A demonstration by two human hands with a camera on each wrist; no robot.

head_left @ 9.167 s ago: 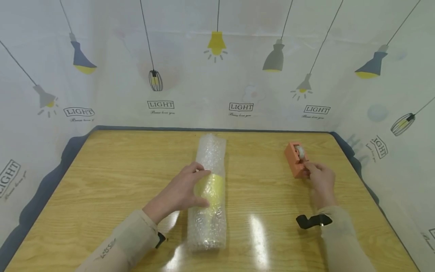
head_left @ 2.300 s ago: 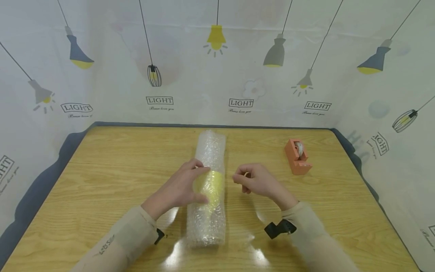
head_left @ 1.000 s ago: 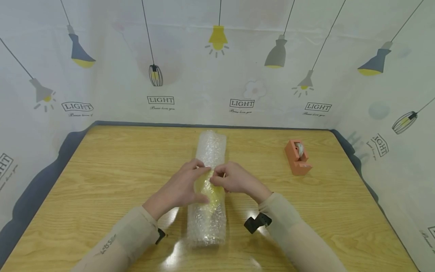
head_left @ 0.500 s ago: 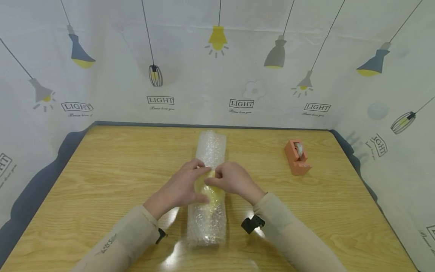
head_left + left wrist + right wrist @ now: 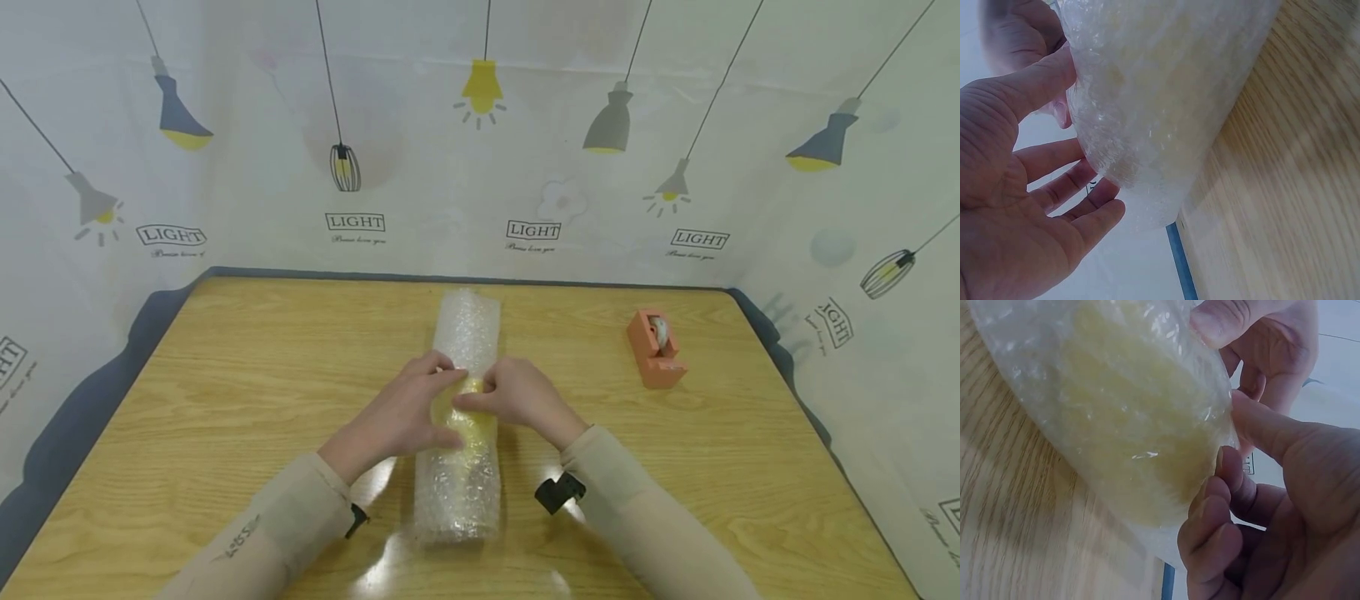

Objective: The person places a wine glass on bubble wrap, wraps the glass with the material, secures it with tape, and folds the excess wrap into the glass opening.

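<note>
A long bubble-wrapped bundle [image 5: 457,496] lies lengthwise on the wooden table, a yellow patch [image 5: 474,433] showing through its middle. My left hand [image 5: 405,408] rests against its left side, thumb and fingers spread over the wrap. The left wrist view shows that hand's fingertips [image 5: 1113,212] touching the plastic. From the right, my right hand [image 5: 521,393] reaches over the yellow part, its thumb laid on the wrap and its fingers curled beside it. In the right wrist view the curled fingers [image 5: 1213,540] sit at the bundle's side. No piece of tape can be made out.
An orange tape dispenser [image 5: 656,350] with a clear roll stands at the table's back right. Wood-grain tabletop [image 5: 262,350] extends around the bundle. A pale curtain [image 5: 420,150] printed with lamps encloses the back and sides.
My right hand has left the tape dispenser, come left with fingers pinched together, and set its thumb on the bundle's middle. The left hand has stayed on the wrap. Hardly anything moved this last half second.
</note>
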